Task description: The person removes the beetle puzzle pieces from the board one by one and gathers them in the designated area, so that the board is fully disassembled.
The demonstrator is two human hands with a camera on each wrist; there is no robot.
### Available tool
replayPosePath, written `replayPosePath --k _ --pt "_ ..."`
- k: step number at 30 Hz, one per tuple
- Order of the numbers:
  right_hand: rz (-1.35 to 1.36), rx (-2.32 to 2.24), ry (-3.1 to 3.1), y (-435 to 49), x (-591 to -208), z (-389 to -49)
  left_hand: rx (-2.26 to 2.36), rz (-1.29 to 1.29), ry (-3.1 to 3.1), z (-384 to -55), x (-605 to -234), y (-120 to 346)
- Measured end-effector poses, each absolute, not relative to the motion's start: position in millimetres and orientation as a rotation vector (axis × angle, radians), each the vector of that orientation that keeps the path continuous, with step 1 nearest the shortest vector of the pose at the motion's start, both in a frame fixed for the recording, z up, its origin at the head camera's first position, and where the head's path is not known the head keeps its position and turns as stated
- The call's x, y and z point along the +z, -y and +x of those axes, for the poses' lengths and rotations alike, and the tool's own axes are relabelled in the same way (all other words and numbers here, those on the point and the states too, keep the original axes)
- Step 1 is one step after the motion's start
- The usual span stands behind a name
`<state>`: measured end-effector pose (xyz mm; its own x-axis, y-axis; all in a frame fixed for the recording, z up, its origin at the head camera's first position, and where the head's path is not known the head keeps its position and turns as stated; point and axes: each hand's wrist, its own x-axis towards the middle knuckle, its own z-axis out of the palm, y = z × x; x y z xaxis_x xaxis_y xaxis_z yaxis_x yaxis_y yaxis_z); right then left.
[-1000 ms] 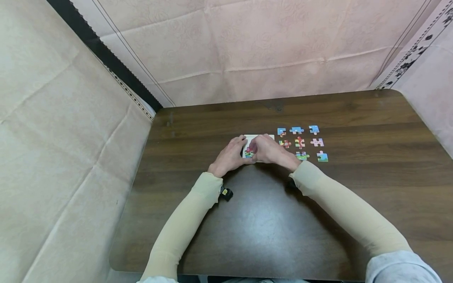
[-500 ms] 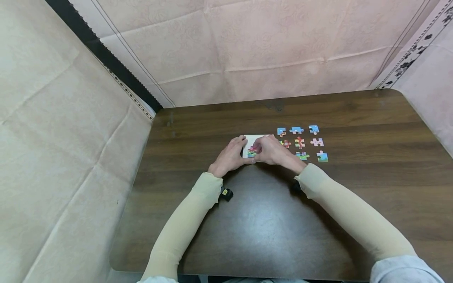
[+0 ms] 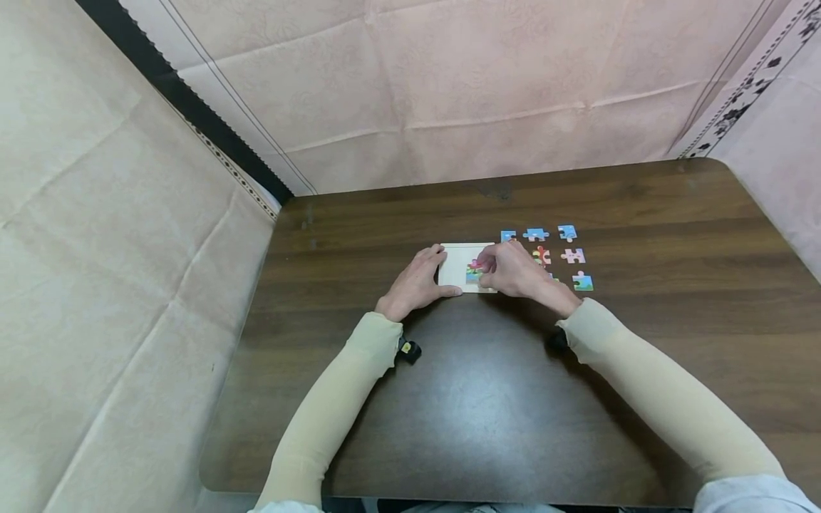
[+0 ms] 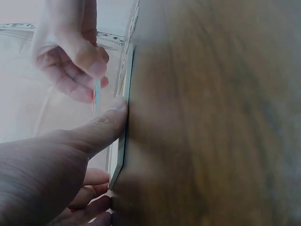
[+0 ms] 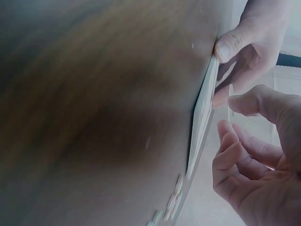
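Note:
A white puzzle tray (image 3: 452, 266) lies flat on the table. My left hand (image 3: 415, 286) grips its left end, thumb along the near edge and fingers round the left side. Above the tray's right part, my right hand (image 3: 522, 272) pinches a jigsaw puzzle piece (image 3: 474, 272) with green, blue and pink print between thumb and fingers. Seen edge-on in the left wrist view, the puzzle piece (image 4: 97, 96) is held upright, apart from the tray. The right wrist view also shows a gap between that piece (image 5: 230, 101) and the tray (image 5: 203, 115).
Several loose puzzle pieces lie in rows right of the tray, among them a blue one (image 3: 535, 234), a pink one (image 3: 573, 256) and a blue-green one (image 3: 582, 282). My right hand partly covers others. Curtains stand behind the brown wooden table (image 3: 359, 228).
My right hand has moved right across the tray with the puzzle piece, uncovering more of the tray's white surface. My left hand has stayed on the tray's left end.

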<state>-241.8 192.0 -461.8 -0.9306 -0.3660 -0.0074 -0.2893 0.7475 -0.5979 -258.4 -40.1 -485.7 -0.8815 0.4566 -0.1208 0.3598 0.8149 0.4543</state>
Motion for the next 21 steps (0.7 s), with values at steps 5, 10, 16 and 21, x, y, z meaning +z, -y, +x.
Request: replayPosePath --k 5,10,16,21 --pt "-0.498 -0.938 -2.828 -202.5 -460.5 -238.1 0.627 0.612 -2.769 -257.6 -484.9 40.4" --pt "-0.479 -0.922 -2.844 -213.3 -461.4 -235.4 0.617 0.613 -2.767 -257.4 -485.4 40.2" --pt "-0.482 -0.921 -2.869 -226.1 -461.8 -233.3 0.626 0.612 -2.766 -257.8 -485.5 39.5" --pt "-0.473 -0.912 -2.878 -234.3 -463.0 -231.9 0.635 0.624 -2.77 -258.5 -485.8 39.7"
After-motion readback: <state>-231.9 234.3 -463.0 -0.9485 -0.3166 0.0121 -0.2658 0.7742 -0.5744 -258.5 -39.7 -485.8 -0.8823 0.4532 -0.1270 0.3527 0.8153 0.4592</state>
